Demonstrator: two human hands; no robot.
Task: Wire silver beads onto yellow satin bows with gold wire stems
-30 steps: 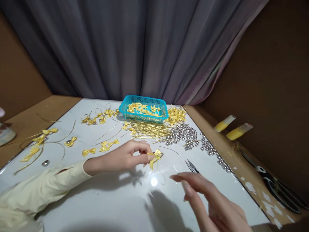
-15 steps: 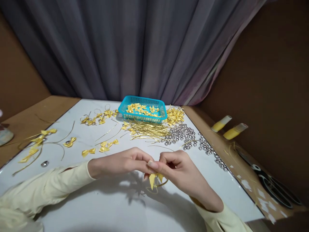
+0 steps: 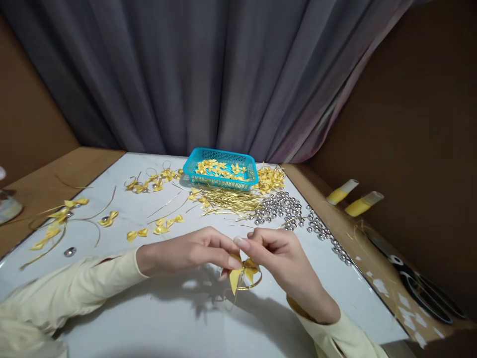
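Note:
Between the thumb and fingers of my left hand (image 3: 201, 253) is a yellow ribbon bow (image 3: 249, 271), its pointed tails hanging down over the white board. A loop of gold cord (image 3: 253, 286) hangs from the bow. My right hand (image 3: 279, 253) is closed in a pinch just above the bow, its thumb tip close to my left fingers. What lies in that pinch is too small to make out. Beyond my wrists, loose yellow bows (image 3: 137, 234) lie on the board, some with silver beads and gold cords.
A blue basket (image 3: 190, 174) with yellow bows stands at the back. Gold cord pieces (image 3: 234, 200) and many silver beads (image 3: 281, 205) lie before it. On the brown right edge are scissors (image 3: 417, 288), two yellow-filled tubes (image 3: 364, 203) and white scraps (image 3: 380, 285).
My right hand has shifted slightly up and right from the bow, its thumb off the left fingertips. More of the bow's centre and the cord loop shows.

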